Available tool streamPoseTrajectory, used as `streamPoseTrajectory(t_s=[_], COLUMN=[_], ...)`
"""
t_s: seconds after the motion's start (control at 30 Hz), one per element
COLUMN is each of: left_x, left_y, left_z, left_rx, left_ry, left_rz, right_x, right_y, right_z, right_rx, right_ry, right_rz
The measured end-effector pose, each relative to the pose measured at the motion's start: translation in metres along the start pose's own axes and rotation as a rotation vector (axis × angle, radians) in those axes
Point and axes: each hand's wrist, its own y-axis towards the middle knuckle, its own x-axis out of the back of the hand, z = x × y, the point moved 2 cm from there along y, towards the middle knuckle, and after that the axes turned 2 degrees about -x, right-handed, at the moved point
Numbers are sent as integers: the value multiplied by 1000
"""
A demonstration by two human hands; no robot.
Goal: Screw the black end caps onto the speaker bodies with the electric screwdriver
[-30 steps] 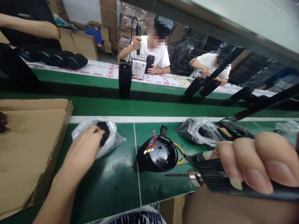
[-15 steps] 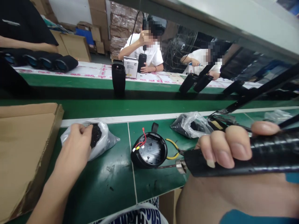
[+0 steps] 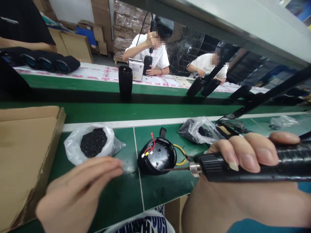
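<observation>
My right hand (image 3: 245, 155) is wrapped around a black electric screwdriver (image 3: 213, 168), held level. Its thin bit reaches left, over the near side of a round black housing (image 3: 142, 163) on the green bench. Red wires (image 3: 153, 144) with small connectors stick up from the open housing. My left hand (image 3: 77, 191) is in front of a clear plastic bag (image 3: 71, 149), with its fingers pressed together and pointing right. What lies between those fingertips is hidden. Small black screws (image 3: 93, 142) fill the bag. Yellow-handled pliers (image 3: 181, 150) lie behind the screwdriver bit.
A cardboard box (image 3: 26, 155) stands at the left. Another plastic bag (image 3: 194, 127) of black parts lies behind the pliers. Beyond the bench stands a black cylinder (image 3: 125, 82). Co-workers sit across the line. A printed bag (image 3: 145, 223) hangs at the near edge.
My left hand has come out of the bag of screws and moved right and nearer to me. The screwdriver has shifted slightly right, and its bit now overlaps the housing.
</observation>
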Motion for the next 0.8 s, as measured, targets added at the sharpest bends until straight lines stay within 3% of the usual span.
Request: streamPoseTrajectory(t_s=[0.07,0.13,0.27,0.37,0.5,0.7,0.8], left_x=[-15,-33,-60,-64,-60,-66,-69], left_y=[-8,-18,-36,-42,-38,-37,-36], left_z=[-11,-17,-15,-14,-16,-17,-18], left_rx=[23,169,554,629,588,551,539], left_ry=[-274,-636,-993,-1069,-1045,-973,-930], left_rz=[137,219,158,149,169,150,179], right_x=[-1,-2,-4,-3,-8,-17,-23], right_y=[0,0,-1,-4,-21,-53,-50], right_z=[1,2,3,5,-1,-19,-17], right_rx=[-36,-55,-71,-77,-11,313,332], right_ry=[-12,-15,-24,-40,-39,253,316], right_rz=[5,11,16,11,4,-371,-348])
